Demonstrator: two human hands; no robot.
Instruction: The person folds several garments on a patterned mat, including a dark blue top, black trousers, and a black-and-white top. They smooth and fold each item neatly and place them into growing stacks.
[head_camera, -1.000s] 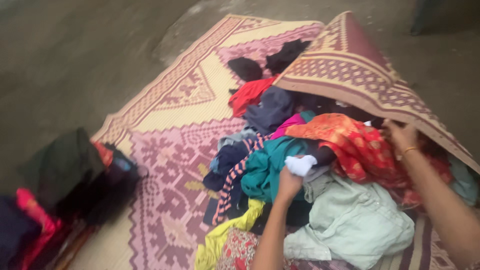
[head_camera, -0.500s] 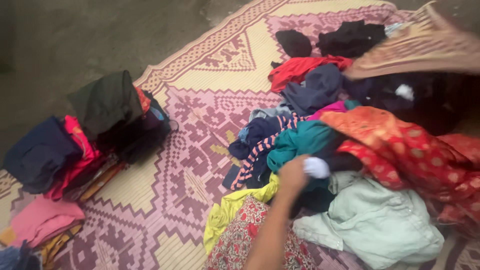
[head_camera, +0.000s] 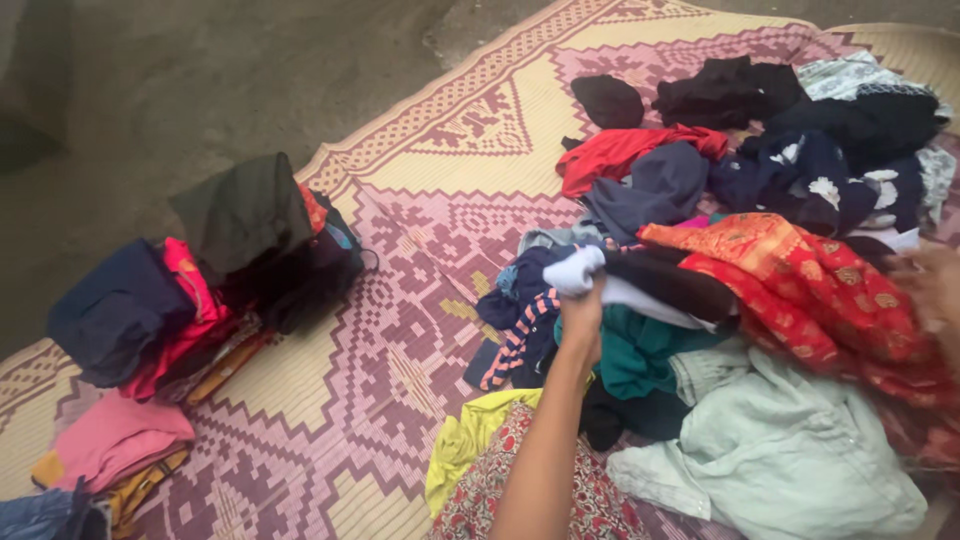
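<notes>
My left hand (head_camera: 582, 322) is raised over a heap of loose clothes and grips a white and black garment (head_camera: 640, 285), pulling its white end up out of the heap. Beneath it lie a teal cloth (head_camera: 640, 350), a navy piece with orange stripes (head_camera: 515, 330) and a pale green shirt (head_camera: 790, 450). My right hand (head_camera: 935, 285) is blurred at the right edge, by the red and orange patterned cloth (head_camera: 800, 275); its grip is unclear.
A purple and cream woven mat (head_camera: 400, 300) lies flat under everything, on a grey floor (head_camera: 200, 80). Stacks of folded clothes (head_camera: 200, 280) sit at the mat's left edge. Dark garments (head_camera: 820, 150) and a red cloth (head_camera: 620, 150) lie at the back.
The mat's lifted right corner has dropped back flat, uncovering dark clothes. My left hand has pulled the white garment upward. My right hand has let go of the mat and come lower.
</notes>
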